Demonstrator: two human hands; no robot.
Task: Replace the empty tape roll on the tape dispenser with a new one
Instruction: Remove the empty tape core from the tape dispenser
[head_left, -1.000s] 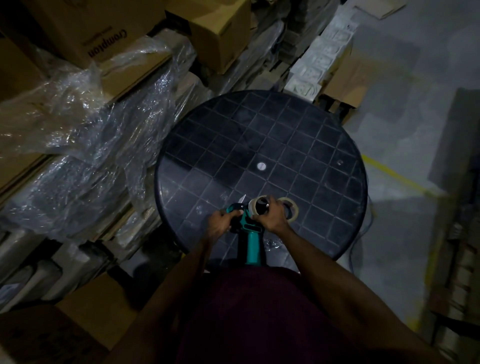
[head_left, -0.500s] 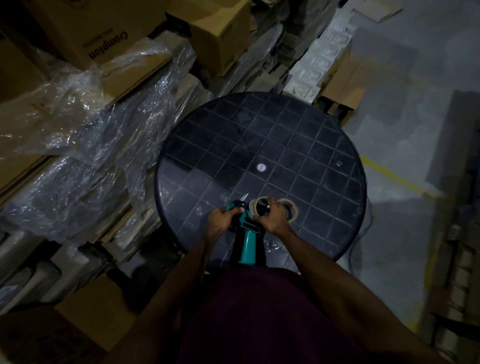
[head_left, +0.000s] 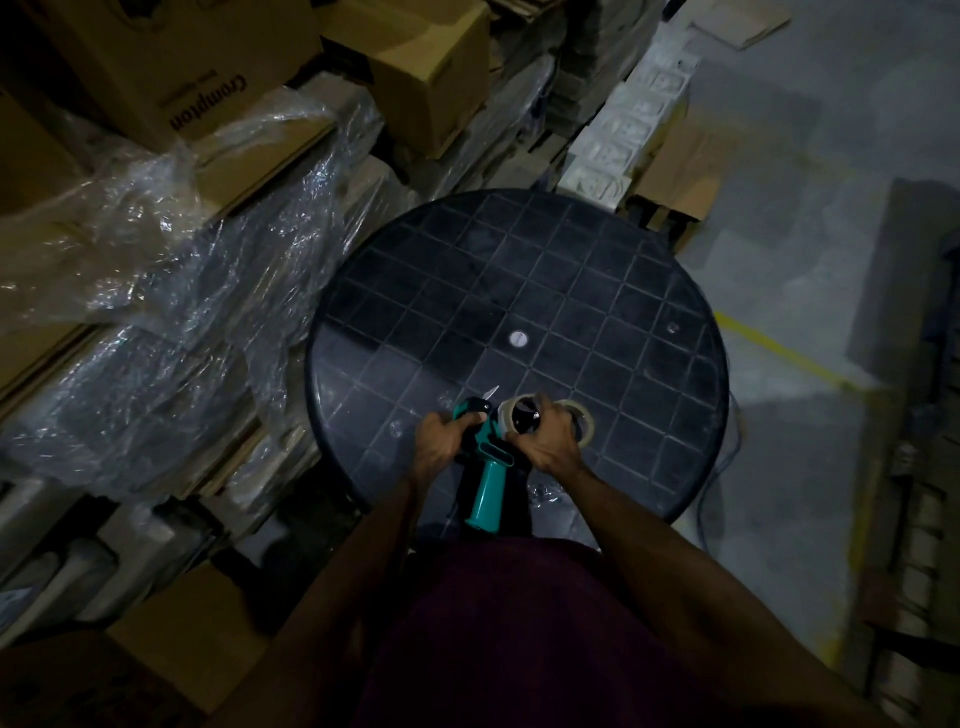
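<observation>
The teal dispenser (head_left: 488, 467) is held over the near edge of the round black table (head_left: 519, 291), handle toward the person. The left hand (head_left: 441, 441) grips its front end. The right hand (head_left: 545, 441) curls its fingers round a roll (head_left: 514, 415) at the dispenser's side. Another roll (head_left: 584, 423) lies just beyond (partly hidden by that hand). Boxes (head_left: 431, 67) and plastic wrap (head_left: 156, 260) crowd the left.

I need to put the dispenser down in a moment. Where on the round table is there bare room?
The round table is bare across its far half, beyond the white centre cap, and along its right rim. The near edge is crowded: both hands, the teal tape dispenser and a tape roll lying flat.
</observation>
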